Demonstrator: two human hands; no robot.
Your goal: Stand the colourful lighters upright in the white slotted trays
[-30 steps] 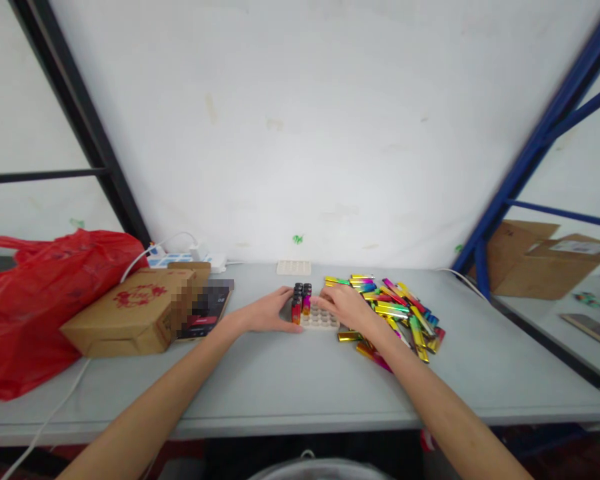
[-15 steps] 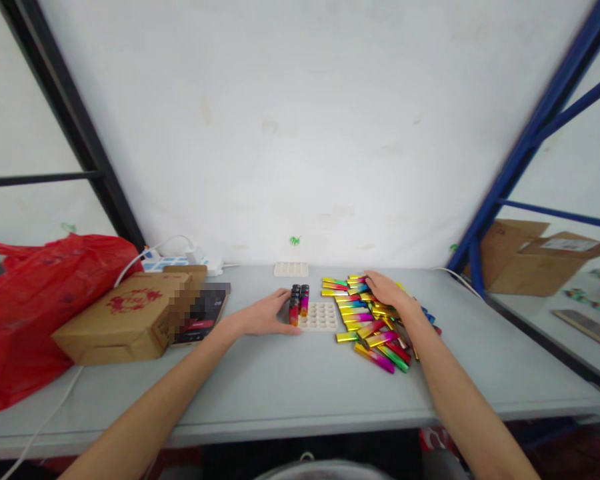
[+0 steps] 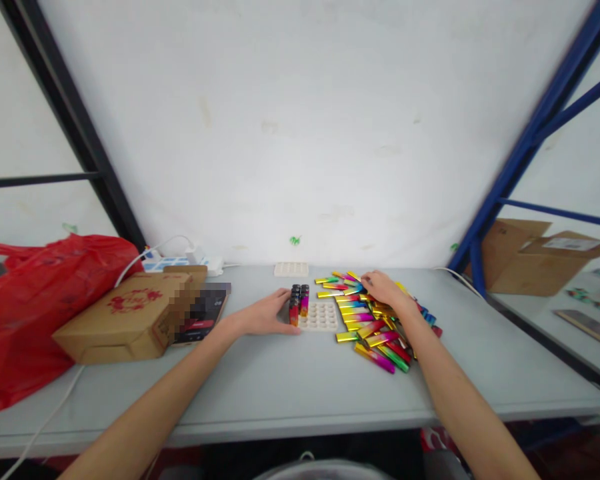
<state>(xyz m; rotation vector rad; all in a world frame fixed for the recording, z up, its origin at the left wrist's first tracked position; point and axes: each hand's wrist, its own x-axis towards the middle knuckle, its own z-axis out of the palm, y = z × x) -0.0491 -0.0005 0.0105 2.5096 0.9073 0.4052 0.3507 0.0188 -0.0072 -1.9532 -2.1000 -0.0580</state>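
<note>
An off-white tray [image 3: 323, 317] with rows of round holes lies on the table. Several black-topped lighters [image 3: 295, 308], red, orange and pink below, stand upright at its left end. My left hand [image 3: 266, 315] is curved round that end, fingers behind and thumb along the front, gripping the tray. To the right spreads a pile of shiny slim tubes [image 3: 365, 317] in gold, pink, green, red and blue. My right hand [image 3: 381, 288] rests on the far side of this pile with bent fingers. Its fingertips are among the tubes, and whether it holds one is hidden.
Another off-white tray [image 3: 291, 269] lies by the wall. At left are a red plastic bag [image 3: 45, 307], a cardboard box [image 3: 125, 310], a dark flat box [image 3: 207, 312] and a white power strip [image 3: 180, 262]. Blue rack posts [image 3: 500, 180] and an open carton [image 3: 520, 260] stand right.
My right hand has shifted slightly left. Several tubes at the far left of the pile have slid left and fanned out. My left hand and the tray have stayed put.
</note>
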